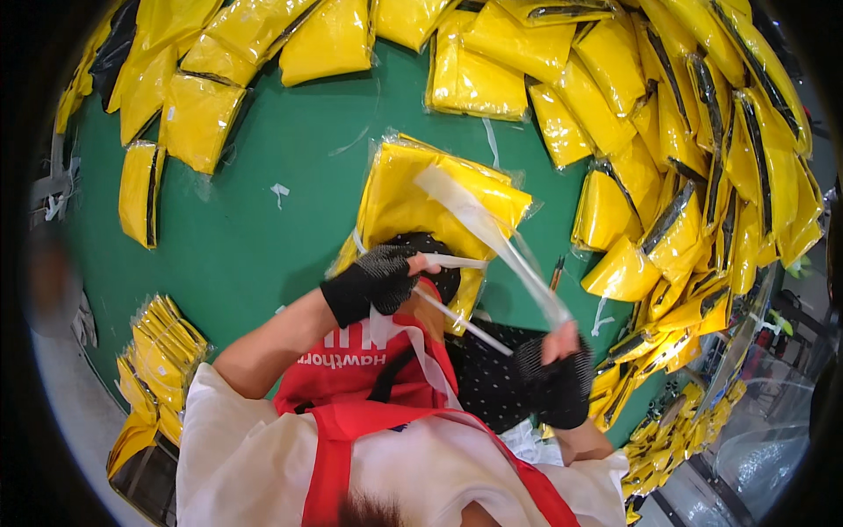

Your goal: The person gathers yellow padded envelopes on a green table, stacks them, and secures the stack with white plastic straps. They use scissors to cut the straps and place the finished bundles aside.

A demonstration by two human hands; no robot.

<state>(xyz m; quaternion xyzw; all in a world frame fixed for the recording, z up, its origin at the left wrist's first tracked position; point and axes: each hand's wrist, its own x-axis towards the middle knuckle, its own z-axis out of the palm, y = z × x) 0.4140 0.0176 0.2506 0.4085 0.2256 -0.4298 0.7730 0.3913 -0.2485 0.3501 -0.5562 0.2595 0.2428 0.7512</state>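
Before me is a stack of folded yellow packets (408, 189) in clear plastic sleeves, partly covered by my left hand. A white strip (470, 211) crosses over the packets, blurred by motion. My left hand (373, 277), in a black fingerless glove, is closed with a piece of the strip pinched between thumb and fingers at the stack's near side. To the right, my right hand (558, 373), also gloved in black, grips the strip's other end, pulled away from the stack. Its fingertips are slightly smeared.
Piles of yellow packets (615, 70) line the far and right sides of the green table (272, 149). A smaller bundle (162, 360) lies at the near left. A pen-like tool (557, 272) rests right of the stack. White scraps (279, 193) are scattered about.
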